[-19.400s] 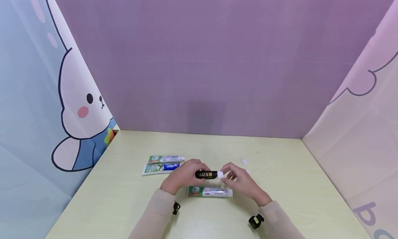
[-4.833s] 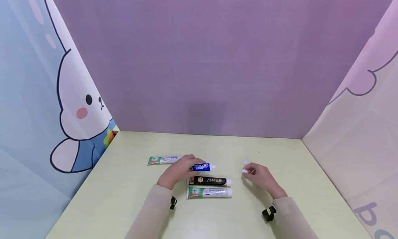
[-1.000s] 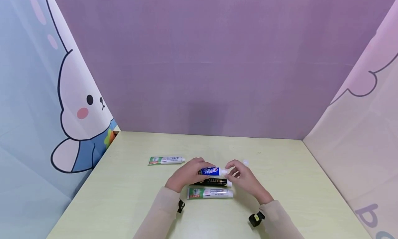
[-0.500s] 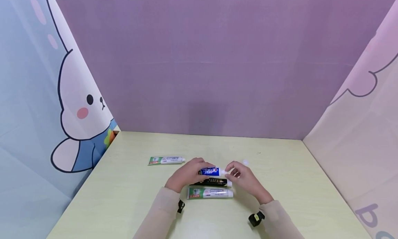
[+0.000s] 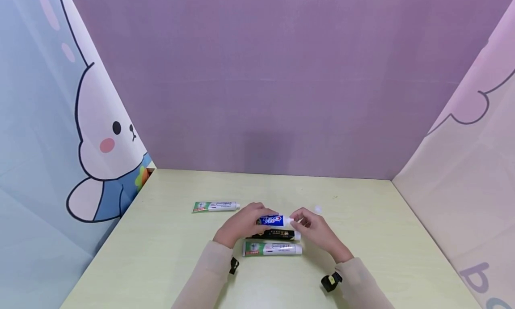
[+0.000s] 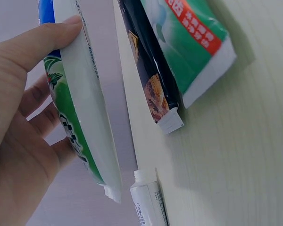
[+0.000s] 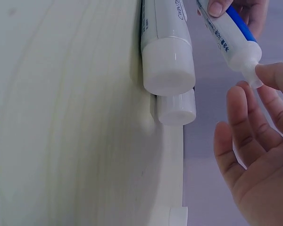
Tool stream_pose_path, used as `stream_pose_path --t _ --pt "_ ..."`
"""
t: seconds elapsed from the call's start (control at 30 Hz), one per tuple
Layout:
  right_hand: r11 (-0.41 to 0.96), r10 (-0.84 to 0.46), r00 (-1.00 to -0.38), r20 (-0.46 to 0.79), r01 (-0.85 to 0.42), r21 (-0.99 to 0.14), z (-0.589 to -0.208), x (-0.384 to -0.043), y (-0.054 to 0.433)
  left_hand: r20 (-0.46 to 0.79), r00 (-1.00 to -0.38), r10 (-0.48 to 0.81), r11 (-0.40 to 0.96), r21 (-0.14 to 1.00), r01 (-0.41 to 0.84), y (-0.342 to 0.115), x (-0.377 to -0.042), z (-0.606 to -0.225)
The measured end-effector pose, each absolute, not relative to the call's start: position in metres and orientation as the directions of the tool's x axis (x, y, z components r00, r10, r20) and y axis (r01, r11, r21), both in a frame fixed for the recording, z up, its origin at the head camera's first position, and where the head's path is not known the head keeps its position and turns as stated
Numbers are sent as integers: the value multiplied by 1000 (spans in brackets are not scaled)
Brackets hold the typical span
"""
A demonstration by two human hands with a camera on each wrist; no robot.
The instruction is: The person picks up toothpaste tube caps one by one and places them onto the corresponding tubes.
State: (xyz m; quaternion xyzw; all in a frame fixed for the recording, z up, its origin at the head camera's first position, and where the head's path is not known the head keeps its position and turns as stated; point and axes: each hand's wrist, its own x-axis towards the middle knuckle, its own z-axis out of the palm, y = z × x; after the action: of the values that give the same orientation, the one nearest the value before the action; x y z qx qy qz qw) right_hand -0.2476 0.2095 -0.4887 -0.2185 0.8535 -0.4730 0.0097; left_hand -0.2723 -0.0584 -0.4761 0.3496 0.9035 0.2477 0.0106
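My left hand (image 5: pixel 240 224) holds a blue, green and white toothpaste tube (image 5: pixel 272 221) above the table, thumb on one face in the left wrist view. At its nozzle end, my right hand (image 5: pixel 318 232) pinches a small white cap (image 7: pixel 251 79) between thumb and fingers. Just nearer to me lies a black toothpaste tube (image 5: pixel 277 234) with a white cap. In front of that is a green and white toothpaste tube (image 5: pixel 272 249), also capped. A second green and white toothpaste tube (image 5: pixel 216 206) lies farther left, its bare nozzle showing in the left wrist view.
One loose white cap (image 5: pixel 318 209) lies on the pale wooden table (image 5: pixel 161 255), beyond my right hand. A purple backdrop (image 5: pixel 273 85) rises at the table's far edge, with printed cloths on both sides.
Earlier I held the black tube; it now lies beside the front tube. My right hand has since picked a cap off the table and brought it to the blue tube's nozzle. Lately only its fingers shifted.
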Motion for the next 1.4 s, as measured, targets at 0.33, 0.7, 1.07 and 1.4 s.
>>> stream_pose_path --t 0.33,0.7,1.07,1.4 --pt "467 -356 -923 148 -313 -827 -485 -247 207 142 -767 625 640 469 608 -59 -271 -472" --pt "508 -326 -938 114 -276 -816 -484 -248 200 149 -763 629 637 464 616 -61 -271 -472" --pt "516 -308 -949 72 -230 -825 -487 -246 200 140 -761 633 640 458 617 -58 -269 -474" --pt "448 -379 -907 183 -353 -822 -490 -246 204 139 -770 622 650 458 607 -57 -270 -474"
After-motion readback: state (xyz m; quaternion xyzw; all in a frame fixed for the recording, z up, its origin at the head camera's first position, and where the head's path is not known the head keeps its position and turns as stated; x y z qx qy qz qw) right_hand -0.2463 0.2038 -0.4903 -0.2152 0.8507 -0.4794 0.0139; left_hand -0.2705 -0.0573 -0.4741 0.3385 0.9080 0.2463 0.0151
